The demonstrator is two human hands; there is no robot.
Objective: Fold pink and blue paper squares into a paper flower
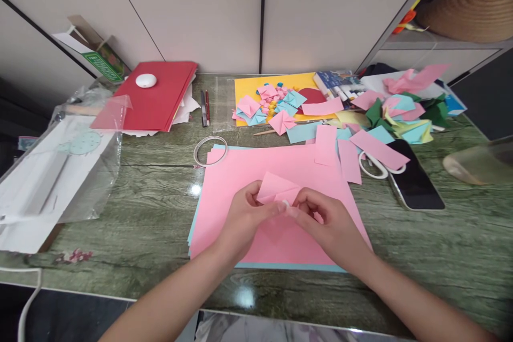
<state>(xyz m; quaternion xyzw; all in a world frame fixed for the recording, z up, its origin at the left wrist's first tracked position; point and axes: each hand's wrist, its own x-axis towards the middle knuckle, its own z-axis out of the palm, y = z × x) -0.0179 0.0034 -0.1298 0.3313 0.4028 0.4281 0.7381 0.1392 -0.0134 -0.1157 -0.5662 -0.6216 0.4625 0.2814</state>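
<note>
Between both hands is a folded piece of pink paper (277, 186), raised a little over a stack of pink and light blue sheets (236, 171). My left hand (246, 219) pinches its left side, thumb on the front and fingers behind. At its lower right edge, my right hand (328, 224) grips with thumb and forefinger. A small white bit (286, 203) shows between the two thumb tips; I cannot tell what it is. Behind the stack's upper left corner lies a roll of narrow tape (210, 151). White-handled scissors (374, 165) rest at the right, partly under pink strips.
Folded paper pieces (282, 122) and loose strips (325, 144) crowd the back. A phone (417, 181) lies right, near a clear container (481, 163). Red folders (160, 96) with a white case (146, 80), pens (207, 107) and a plastic bag (92, 171) occupy the left.
</note>
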